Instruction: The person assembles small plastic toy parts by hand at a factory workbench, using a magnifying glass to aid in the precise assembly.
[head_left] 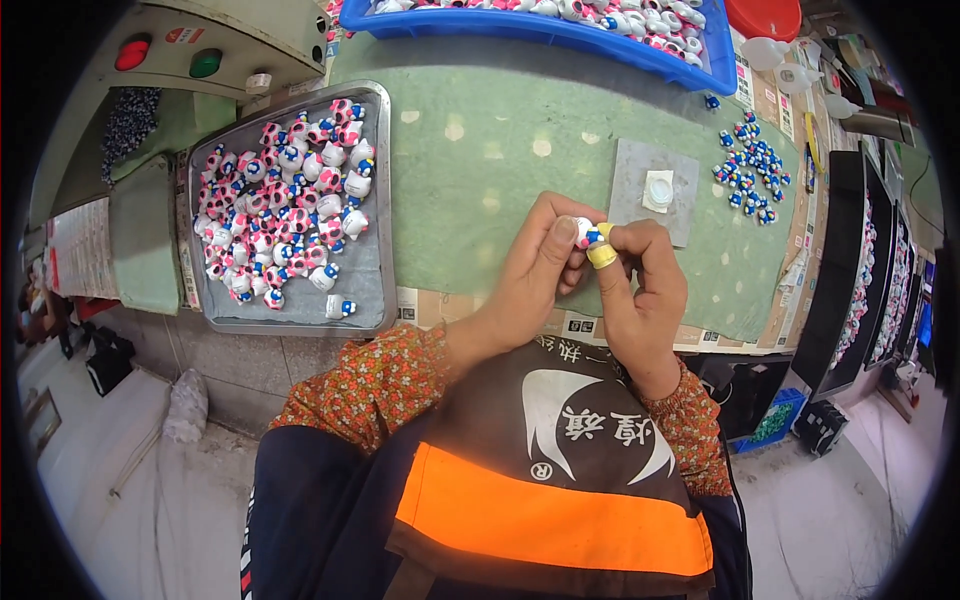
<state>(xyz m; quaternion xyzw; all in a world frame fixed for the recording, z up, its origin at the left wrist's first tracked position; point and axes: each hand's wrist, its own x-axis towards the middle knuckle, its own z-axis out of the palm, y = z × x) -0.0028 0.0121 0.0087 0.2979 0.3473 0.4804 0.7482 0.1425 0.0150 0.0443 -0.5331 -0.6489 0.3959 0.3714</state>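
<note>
While both hands pinch figurine (583,232) — tray (376,290) left, blue pcs (750,170) right.

Landmark: metal tray (372,290) on table mat (480,160), holding heap of figurines (285,205). Right of tray: both hands, left hand (535,270), right hand (640,290), one figurine (585,232) between them. Farther right: square pad (630,170) bearing small dish (658,188), then loose small parts (750,170). Behind tray, to right: long bin (540,30).

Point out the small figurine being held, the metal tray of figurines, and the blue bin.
small figurine (586,233), head view, on its white body between the fingertips.
metal tray (372,285), head view, on a bare part of its floor.
blue bin (560,37), head view, on its front wall.
</note>
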